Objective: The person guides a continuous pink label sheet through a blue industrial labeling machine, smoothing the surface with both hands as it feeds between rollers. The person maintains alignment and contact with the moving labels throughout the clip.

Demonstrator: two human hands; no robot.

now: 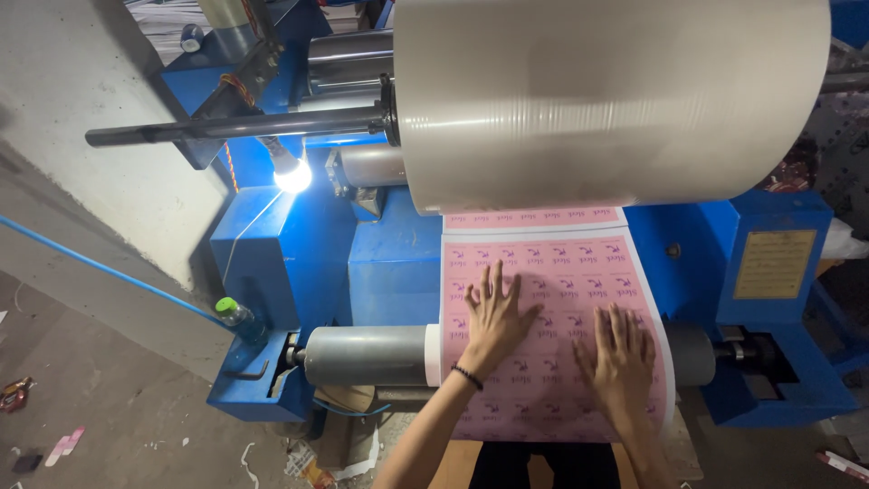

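Fingers [496,281] of the left hand [493,326] are lying spread apart and flat, clamped on nothing, pressing down on the pink printed sheet [543,272]. The right hand [620,349] is doing likewise, fingers splayed, palm down, just beside the left one on the same sheet. A dark band is sitting on the left wrist.

The sheet is running down from under the large pale film roll [615,100] above the hands and bending over the grey steel roller [362,355], which is sticking out to the left of the sheet. Rows of small purple marks are covering the pink; a white margin is showing along its left edge.

Around the roller: the blue machine frame [299,263] is standing behind and to its left, a lit bulb [291,174] is glowing above that, and a green-capped bottle [237,319] is resting at the frame's corner. A yellow plate [774,263] is fixed to the frame on the far right.

Risk, as judged: if the roller is turning, fingertips resting near where sheet meets roller could be drawn in. Uneven pressure between the two hands could skew or crease the sheet. The dark band could snag.
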